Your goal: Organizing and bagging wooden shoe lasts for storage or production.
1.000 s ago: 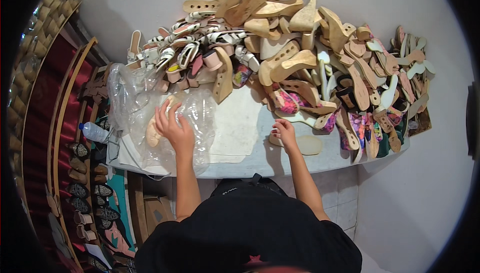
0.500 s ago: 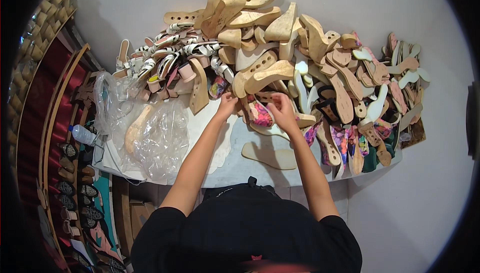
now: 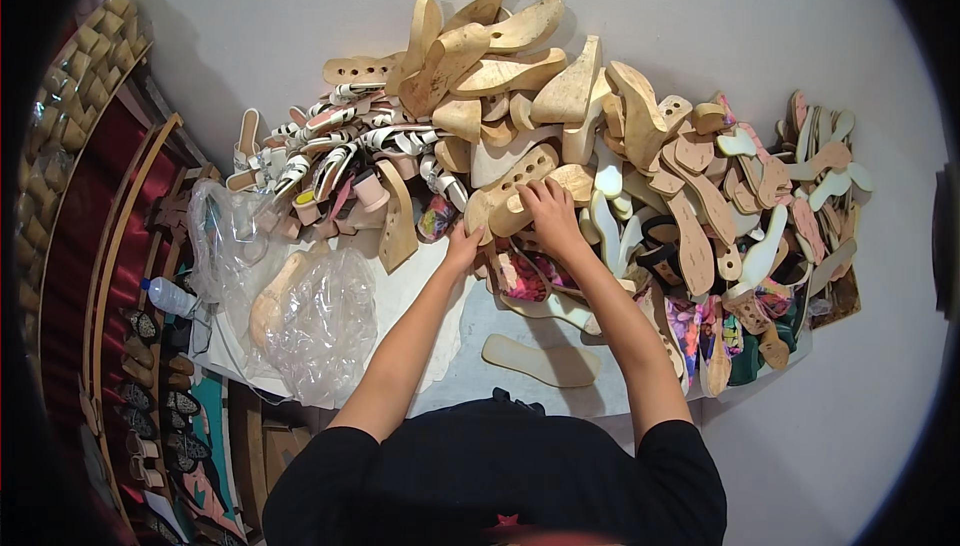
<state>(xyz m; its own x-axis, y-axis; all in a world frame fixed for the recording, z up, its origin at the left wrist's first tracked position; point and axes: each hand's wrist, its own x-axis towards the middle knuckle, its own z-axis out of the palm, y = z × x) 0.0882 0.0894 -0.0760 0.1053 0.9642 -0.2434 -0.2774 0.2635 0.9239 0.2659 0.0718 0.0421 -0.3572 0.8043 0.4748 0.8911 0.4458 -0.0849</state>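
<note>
My left hand (image 3: 463, 245) and my right hand (image 3: 548, 212) both reach into a big heap of wooden wedge soles (image 3: 520, 76) on a white table (image 3: 470, 366). The right hand grips a pale wooden wedge sole (image 3: 515, 181) from above. The left hand touches the lower end of that same sole, fingers curled around it. Floral printed insoles (image 3: 520, 276) lie just below my hands. A flat pale insole (image 3: 540, 361) lies alone near the table's front edge.
Black-and-white strappy sandals (image 3: 330, 146) pile at the left of the heap. A clear plastic bag (image 3: 315, 321) with a wooden sole in it lies at the front left, beside a plastic bottle (image 3: 168, 296). Flat cork and coloured insoles (image 3: 760, 206) spread to the right. Shelves line the left side.
My left hand left the plastic bag and moved right into the heap. Both hands came together on a wooden wedge sole near the middle.
</note>
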